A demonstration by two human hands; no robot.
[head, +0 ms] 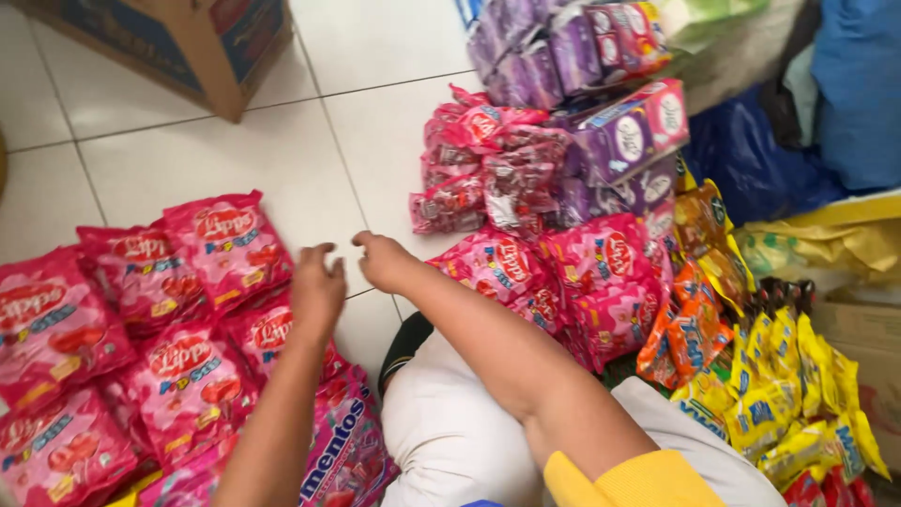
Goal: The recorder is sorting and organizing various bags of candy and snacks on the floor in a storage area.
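My left hand (317, 289) hovers over the right edge of a spread of pink candy bags (178, 310) on the white tile floor, fingers curled and holding nothing. My right hand (383, 259) reaches forward beside it, fingers loosely curled, empty, close to a second heap of the same pink candy bags (572, 277) on the right. The two hands are a few centimetres apart above bare tile. My knee in white cloth (450, 422) sits below both forearms.
A cardboard box (202, 47) stands at the back left. Purple snack packs (601, 94) and small red wrapped packs (488, 160) pile up at the back right. Orange and yellow sachets (770, 376) lie at the right, beside blue and yellow bags (826, 113).
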